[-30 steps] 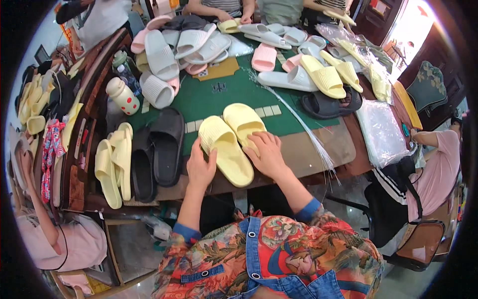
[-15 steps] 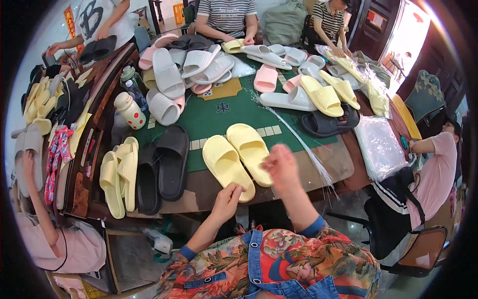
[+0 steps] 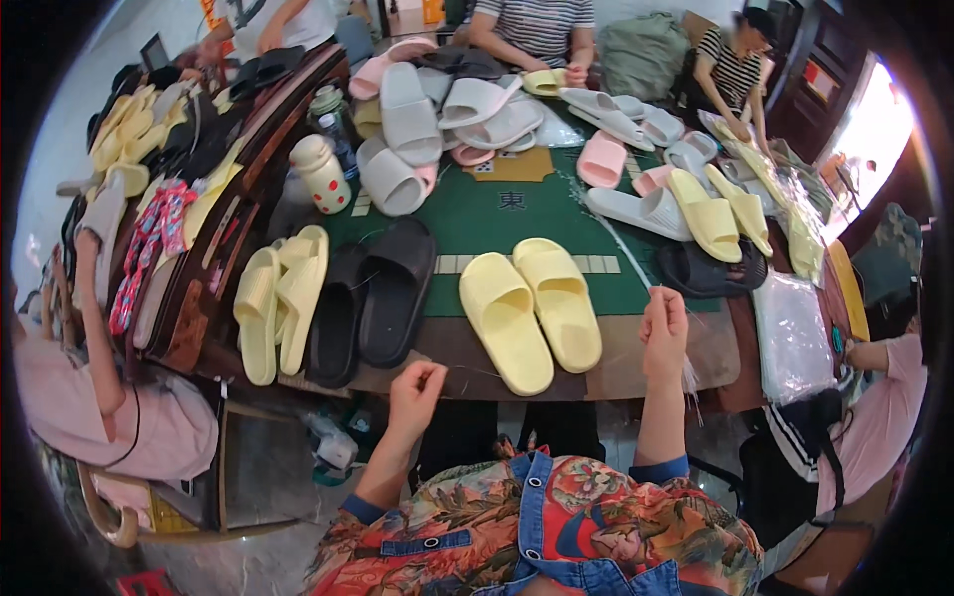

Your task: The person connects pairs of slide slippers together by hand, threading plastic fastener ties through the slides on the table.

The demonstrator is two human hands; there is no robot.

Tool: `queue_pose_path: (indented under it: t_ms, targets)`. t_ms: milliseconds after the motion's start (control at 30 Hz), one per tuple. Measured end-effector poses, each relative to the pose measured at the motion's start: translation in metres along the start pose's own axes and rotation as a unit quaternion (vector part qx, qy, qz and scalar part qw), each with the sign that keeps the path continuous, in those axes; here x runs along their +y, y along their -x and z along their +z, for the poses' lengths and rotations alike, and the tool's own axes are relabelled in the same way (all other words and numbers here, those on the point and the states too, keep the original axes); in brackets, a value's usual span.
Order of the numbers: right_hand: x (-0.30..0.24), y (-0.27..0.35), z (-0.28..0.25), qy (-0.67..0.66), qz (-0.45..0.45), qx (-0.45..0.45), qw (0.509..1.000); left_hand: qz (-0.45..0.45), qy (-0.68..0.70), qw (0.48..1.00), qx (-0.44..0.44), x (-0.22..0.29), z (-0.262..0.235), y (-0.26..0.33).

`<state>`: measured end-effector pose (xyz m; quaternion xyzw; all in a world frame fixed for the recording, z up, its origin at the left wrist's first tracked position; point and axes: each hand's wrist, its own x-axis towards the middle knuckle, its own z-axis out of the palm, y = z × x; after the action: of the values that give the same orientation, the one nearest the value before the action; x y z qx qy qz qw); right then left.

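A pair of yellow slippers (image 3: 504, 328) lies side by side at the near edge of the table, toes away from me, between my hands. My left hand (image 3: 412, 397) is closed in a pinch left of the pair, with a thin strand showing by its fingertips. What it grips is too fine to make out. Over a bundle of thin white strands (image 3: 624, 238), right of the pair, my right hand (image 3: 664, 323) is closed with its fingertips at the strands. Left of the pair are black slippers (image 3: 397, 293) and another yellow pair (image 3: 298, 298).
Grey slippers (image 3: 410, 117) and pink slippers (image 3: 600, 159) are heaped at the table's far side. Clear plastic bags (image 3: 793, 333) lie at the right. A dotted bottle (image 3: 320, 174) stands at the left. Several other people handle slippers around the table.
Both hands have come off the yellow slippers. My left hand moved left, and my right hand moved right to the white strands. The view has shifted, so the table sits further right.
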<state>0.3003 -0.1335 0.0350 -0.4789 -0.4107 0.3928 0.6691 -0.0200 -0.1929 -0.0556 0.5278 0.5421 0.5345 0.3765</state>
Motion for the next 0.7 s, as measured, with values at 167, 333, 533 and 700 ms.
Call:
queue_pose_path:
  t_ms: [167, 333, 533, 700]
  targets:
    - [0.023, 0.038, 0.052, 0.2, 0.03, -0.216, 0.955, 0.128, -0.172, 0.963, -0.164, 0.042, 0.013, 0.001]
    - [0.042, 0.075, 0.093, 0.17, 0.063, -0.385, 0.905, 0.162, -0.157, 0.965, -0.132, 0.048, 0.014, 0.011]
    - [0.053, 0.09, 0.121, 0.112, 0.197, -0.496, 0.838, 0.124, -0.186, 0.973, -0.053, 0.039, -0.019, 0.029]
    - [0.066, 0.104, 0.141, 0.101, 0.195, -0.537, 0.815, 0.12, -0.179, 0.976, -0.032, 0.035, -0.035, 0.038]
